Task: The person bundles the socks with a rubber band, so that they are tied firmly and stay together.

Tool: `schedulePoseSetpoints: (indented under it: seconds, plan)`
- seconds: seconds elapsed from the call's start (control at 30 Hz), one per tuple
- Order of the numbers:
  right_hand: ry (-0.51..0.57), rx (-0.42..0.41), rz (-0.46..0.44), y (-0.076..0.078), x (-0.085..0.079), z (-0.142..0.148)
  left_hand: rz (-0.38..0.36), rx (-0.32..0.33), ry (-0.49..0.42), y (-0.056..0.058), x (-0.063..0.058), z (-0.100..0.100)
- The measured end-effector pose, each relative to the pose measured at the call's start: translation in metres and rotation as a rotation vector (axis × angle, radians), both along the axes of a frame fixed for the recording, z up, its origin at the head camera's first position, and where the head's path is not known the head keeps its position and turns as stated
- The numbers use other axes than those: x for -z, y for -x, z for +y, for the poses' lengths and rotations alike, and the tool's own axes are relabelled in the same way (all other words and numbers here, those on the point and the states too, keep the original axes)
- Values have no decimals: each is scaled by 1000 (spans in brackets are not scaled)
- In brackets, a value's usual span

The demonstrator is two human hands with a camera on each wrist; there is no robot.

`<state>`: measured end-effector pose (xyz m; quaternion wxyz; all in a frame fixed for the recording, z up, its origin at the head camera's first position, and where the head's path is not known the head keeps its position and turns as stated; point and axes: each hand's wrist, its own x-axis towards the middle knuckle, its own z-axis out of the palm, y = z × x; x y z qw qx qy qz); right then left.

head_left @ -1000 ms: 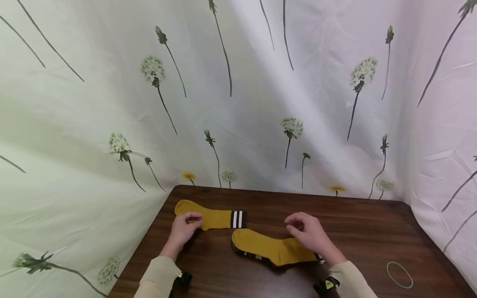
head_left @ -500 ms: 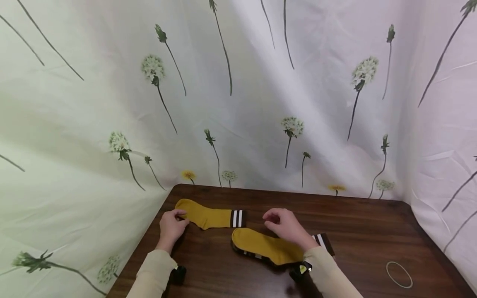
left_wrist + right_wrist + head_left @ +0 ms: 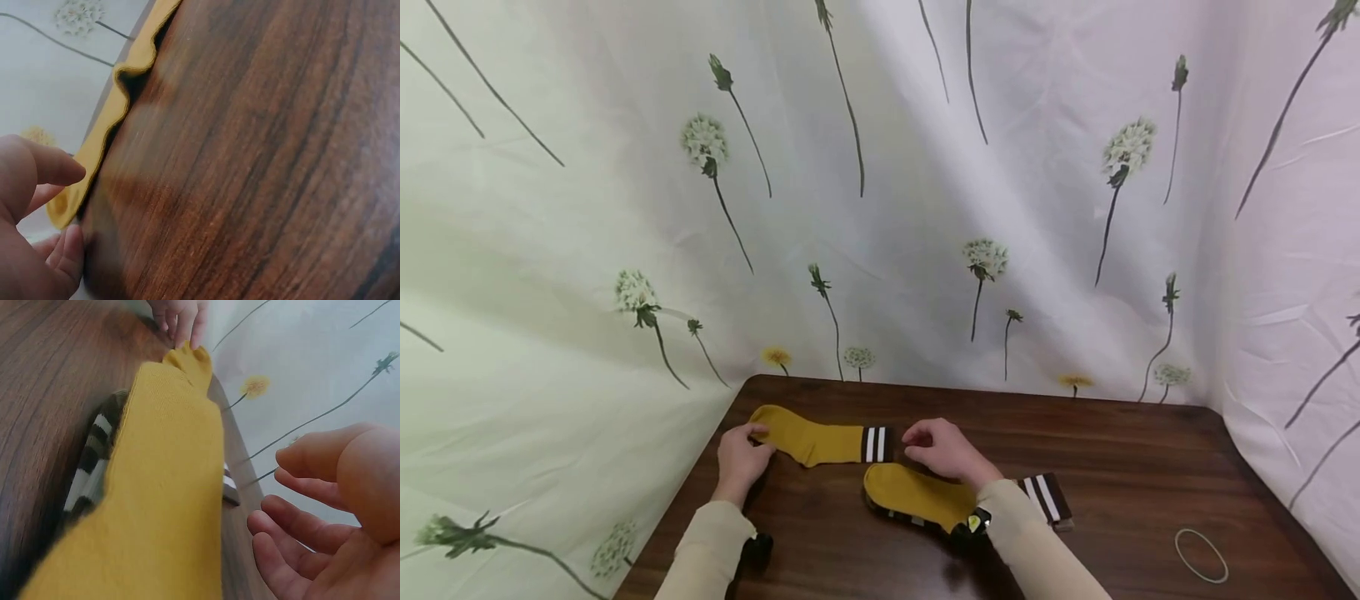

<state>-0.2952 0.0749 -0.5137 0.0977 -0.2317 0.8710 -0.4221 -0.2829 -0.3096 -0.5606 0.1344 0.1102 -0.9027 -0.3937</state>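
Observation:
Two mustard-yellow socks with dark, white-striped cuffs lie on the table. My left hand (image 3: 741,458) is at the toe of the far sock (image 3: 827,443). In the left wrist view, the thumb and index finger (image 3: 59,167) of that hand stand apart around the toe. The right wrist view shows its fingertips (image 3: 182,331) touching the yellow fabric. My right hand (image 3: 943,450), fingers loosely bent and nothing in them, hovers past the far sock's cuff and above the near sock (image 3: 917,493). Beneath the near sock shows a dark, pale-patterned layer (image 3: 92,453). The right forearm hides part of this sock.
The dark wooden table (image 3: 1120,475) ends at a white curtain (image 3: 910,275) printed with dandelions, along the back and sides. A thin pale ring-shaped band (image 3: 1201,556) lies at the front right.
My left hand has shifted left along the far sock to its toe. My right hand has moved left from over the near sock's leg toward the far sock's cuff. Both socks stay put.

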Motion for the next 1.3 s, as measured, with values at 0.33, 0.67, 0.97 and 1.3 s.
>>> schedulePoseSetpoints:
  seconds: [0.33,0.67,0.97,1.3]
  plan:
    - [-27,-67,-103,0,10,-23,-119,-5,-27,-3,6,-5]
    - [-40,-67,-92,3,8,-31,-122,15,-36,1,6,-7]
    - [19,-45,-92,7,13,-36,-113,33,-63,2,4,-4]
    - [40,-2,-125,13,22,-47,-144,13,-180,-1,0,-5]
